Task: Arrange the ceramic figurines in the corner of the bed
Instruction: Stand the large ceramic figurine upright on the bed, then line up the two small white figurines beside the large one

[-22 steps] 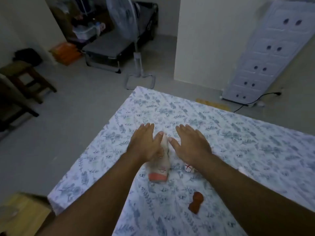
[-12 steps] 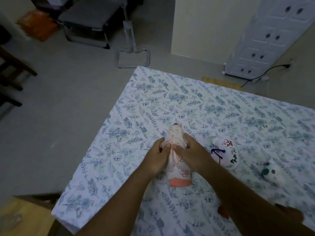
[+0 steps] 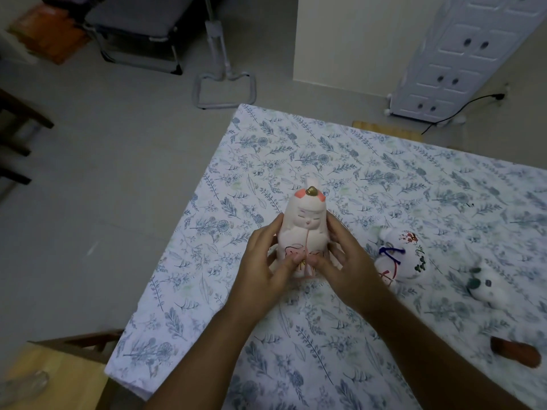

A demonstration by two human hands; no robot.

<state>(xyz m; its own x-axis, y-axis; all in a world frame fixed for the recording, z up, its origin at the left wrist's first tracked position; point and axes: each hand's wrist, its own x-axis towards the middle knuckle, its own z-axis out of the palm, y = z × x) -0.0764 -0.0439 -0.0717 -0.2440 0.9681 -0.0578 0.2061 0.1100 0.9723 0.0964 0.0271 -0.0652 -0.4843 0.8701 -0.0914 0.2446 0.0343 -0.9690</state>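
grip: left hand (image 3: 263,261) and right hand (image 3: 343,261) both wrapped around the tall doll (image 3: 305,229), thumbs on its front, mid-frame and upright on the bed (image 3: 370,161)
risk: soft bedding, so it probably tips once let go; ceramic near the edge could roll to the floor
count: four figurines I can see, the doll, round white one (image 3: 398,258), white animal (image 3: 488,288), brown one (image 3: 515,354) at lower right
goal: bed corner sits above, top center, nothing there yet

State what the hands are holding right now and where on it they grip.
Both hands, left hand and right hand, clasp the white doll figurine upright by the sides of its lower body, thumbs across its front.
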